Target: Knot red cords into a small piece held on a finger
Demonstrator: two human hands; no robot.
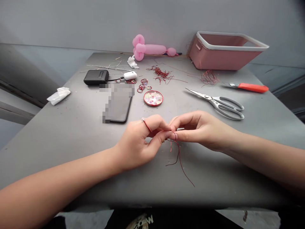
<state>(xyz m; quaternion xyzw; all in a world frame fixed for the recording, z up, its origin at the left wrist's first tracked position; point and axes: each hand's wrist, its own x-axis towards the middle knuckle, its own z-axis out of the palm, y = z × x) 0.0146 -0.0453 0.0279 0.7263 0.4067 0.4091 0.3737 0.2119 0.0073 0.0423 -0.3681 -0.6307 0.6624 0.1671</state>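
My left hand (pixel 145 138) and my right hand (pixel 197 128) meet above the near middle of the table, fingertips touching. Between them they pinch a thin dark red cord (pixel 179 156), whose loose ends hang down below the fingers. The part of the cord inside the pinch is hidden. A red cord ring with a small pale bead (pixel 146 124) sits on my left index finger. Just beyond my hands lies a round red-rimmed dish (pixel 153 104) of pale and pink beads.
Grey-handled scissors (pixel 214 103) and an orange utility knife (pixel 252 87) lie right, near a pink bin (pixel 219 57). Cord scraps (pixel 162 73) and a pink balloon (pixel 154 49) are behind. At left are a phone (pixel 119 103), black power bank (pixel 95 77), white earbud case (pixel 130 75) and crumpled tissue (pixel 59 96).
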